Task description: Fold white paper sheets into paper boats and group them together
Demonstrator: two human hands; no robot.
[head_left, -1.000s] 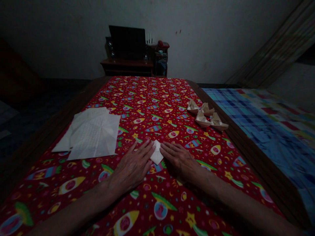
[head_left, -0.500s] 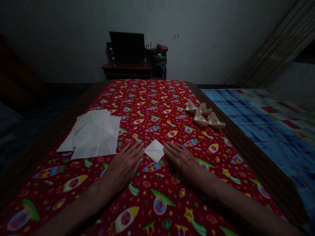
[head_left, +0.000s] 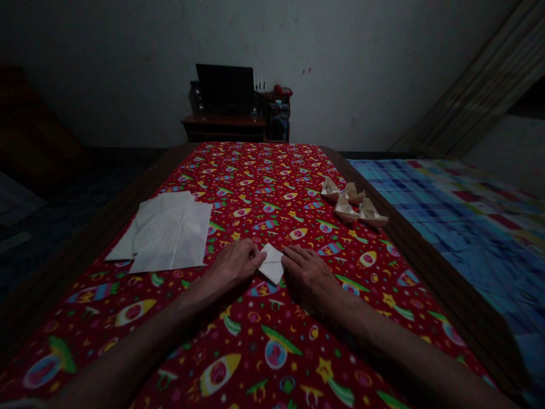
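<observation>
Change noted: the left hand (head_left: 236, 262) has gone from flat, straight fingers to a curled grip, its thumb now over the left corner of the small white diamond of folded paper (head_left: 273, 266), apparently pinching it. For the work, this suggests a corner being held rather than the piece being pressed flat. Right hand (head_left: 310, 272): fingers extended and close together, tips at the paper's right corner, not visibly gripping; thumb hidden. Paper lies between both hands on the red space-print cloth (head_left: 264, 312).

Versus half a second ago: the diamond is slightly turned, its lower tip shifted right. Four tan folded-paper boats (head_left: 347, 209) and the loose pile of white paper sheets (head_left: 170, 233) appear unchanged.
</observation>
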